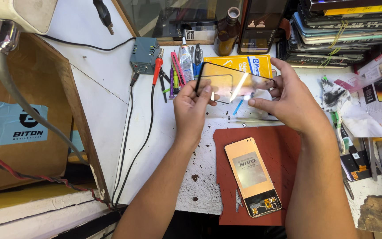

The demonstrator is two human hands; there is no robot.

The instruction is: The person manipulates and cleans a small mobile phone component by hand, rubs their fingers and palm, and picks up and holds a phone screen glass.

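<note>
As we look down from the head camera, the scene reads thus.
Hands: we count two; our left hand and right hand are both closed in a pinch on one glass screen panel, held tilted in the air above the tabletop.
Panel: one, black-bordered and clear; our left thumb lies on its near left corner, our right fingers clamp its right end.
Phone bodies: one opened phone, screenless, lying on one red mat below the panel and well apart from it.
Stacked phones: one pile at the far right; we cannot count them.
Bottles: one brown bottle.
Hand tools: a cluster beside the yellow packet; its count is unclear.
Hidden: the packet's lower part, behind the panel.
Surface: white, stained with dark spots; a cardboard box stands at left.
</note>
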